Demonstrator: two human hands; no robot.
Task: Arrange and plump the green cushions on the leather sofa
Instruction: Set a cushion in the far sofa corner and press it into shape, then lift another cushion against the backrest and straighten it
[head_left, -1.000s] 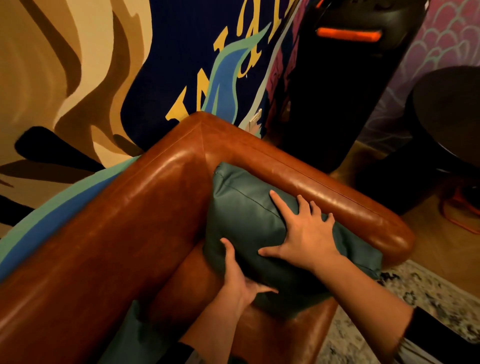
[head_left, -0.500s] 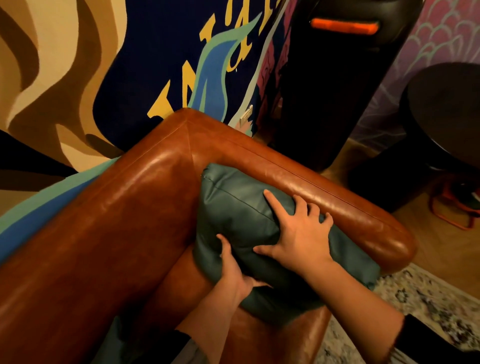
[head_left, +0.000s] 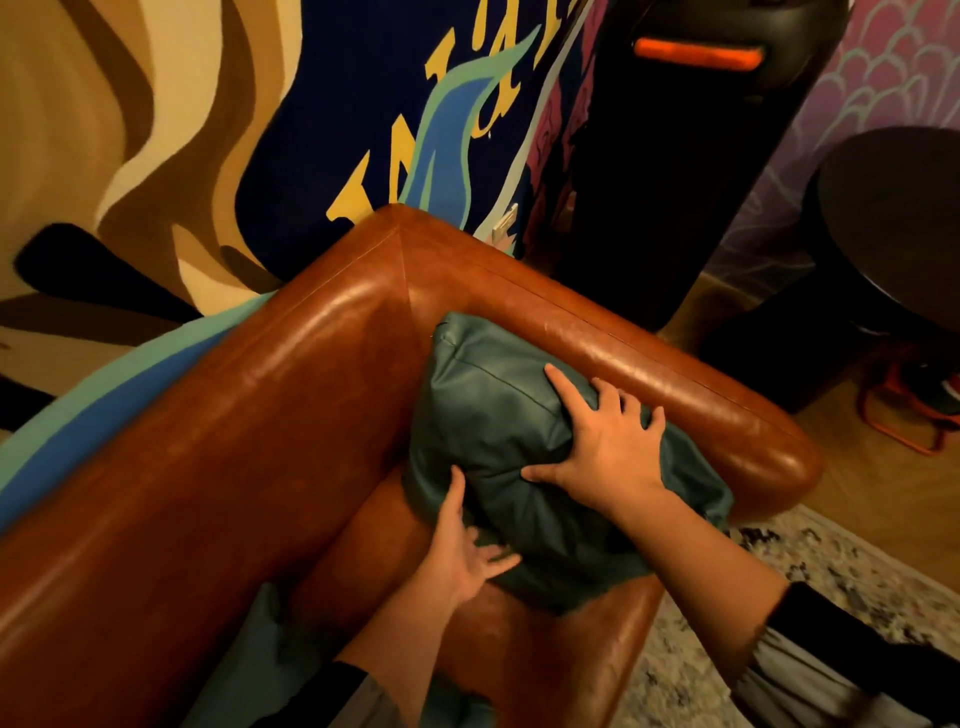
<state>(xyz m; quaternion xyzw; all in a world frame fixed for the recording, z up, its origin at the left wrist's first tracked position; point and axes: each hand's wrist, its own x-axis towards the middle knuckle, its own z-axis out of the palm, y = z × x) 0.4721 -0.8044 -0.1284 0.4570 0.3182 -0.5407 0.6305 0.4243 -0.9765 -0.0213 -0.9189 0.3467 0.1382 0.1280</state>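
Leather sofa (head_left: 260, 467) corner cradled the green cushion (head_left: 498, 415), barely shifted since a second earlier; right hand (head_left: 608, 447) pressed flat atop, left hand (head_left: 457, 551) spread beneath its lower edge, neither grip closed, plumping probably continuing

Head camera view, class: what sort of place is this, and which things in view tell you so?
Probably a lounge or café-style sitting area rather than a plain home room. Clues: a brown leather sofa with a green cushion, a bold painted mural on the wall behind, and a patterned rug on the floor.
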